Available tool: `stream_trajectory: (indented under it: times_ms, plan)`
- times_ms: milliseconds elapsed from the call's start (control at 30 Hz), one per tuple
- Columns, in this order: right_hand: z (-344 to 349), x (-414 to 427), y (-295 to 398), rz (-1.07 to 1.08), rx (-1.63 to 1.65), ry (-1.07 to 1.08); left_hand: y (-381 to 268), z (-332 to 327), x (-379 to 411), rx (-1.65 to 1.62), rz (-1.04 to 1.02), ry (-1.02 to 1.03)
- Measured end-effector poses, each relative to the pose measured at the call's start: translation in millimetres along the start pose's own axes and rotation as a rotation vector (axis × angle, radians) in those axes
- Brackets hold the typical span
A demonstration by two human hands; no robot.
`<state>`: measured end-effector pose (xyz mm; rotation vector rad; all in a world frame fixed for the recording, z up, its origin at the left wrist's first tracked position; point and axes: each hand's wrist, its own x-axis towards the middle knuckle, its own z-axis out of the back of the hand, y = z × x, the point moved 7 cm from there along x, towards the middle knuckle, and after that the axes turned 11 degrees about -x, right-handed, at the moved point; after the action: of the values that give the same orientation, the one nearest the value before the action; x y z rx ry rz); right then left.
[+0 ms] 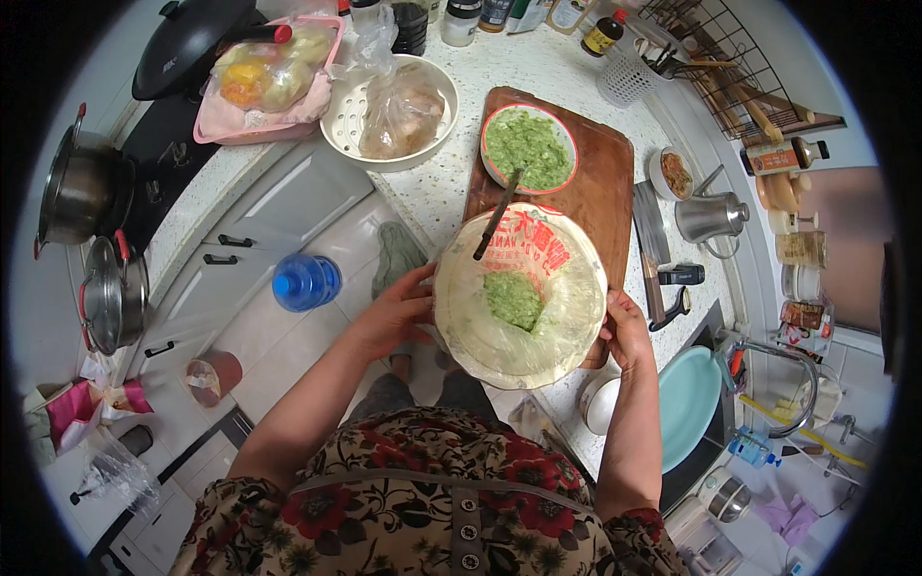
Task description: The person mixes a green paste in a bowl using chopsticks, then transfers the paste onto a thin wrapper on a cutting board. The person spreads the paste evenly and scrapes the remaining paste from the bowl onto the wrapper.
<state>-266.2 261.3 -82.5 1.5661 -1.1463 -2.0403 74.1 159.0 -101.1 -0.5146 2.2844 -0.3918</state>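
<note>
Between my hands is a broad round plate or tray lined with a thin plastic bag bearing red print; a green minced filling lies in its middle. My left hand is at its left rim, the fingers spread, partly hidden by the rim. My right hand grips the right rim, thumb near the top. Just beyond stands a red-rimmed white bowl of green mince, on a wooden cutting board. A dark-handled utensil leans out of the bowl, its handle over the plate.
Right of the board lie a cleaver, a peeler, a small bowl and a metal pot. A teal basin sits at the sink. A white steamer tray holds a bagged item. A blue water bottle stands on the floor.
</note>
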Motion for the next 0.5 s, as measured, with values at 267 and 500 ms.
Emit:
stream_trajectory:
  times_ms: [267,500]
  plan:
    - [-5.7,1.8,-8.8,-0.033,0.109,0.051,8.7,2.6,3.8,-0.074,0.101,0.148]
    - [-7.5,1.9,-3.5,-0.007,0.311,0.187,15.0,16.5,11.4,-0.026,0.119,0.105]
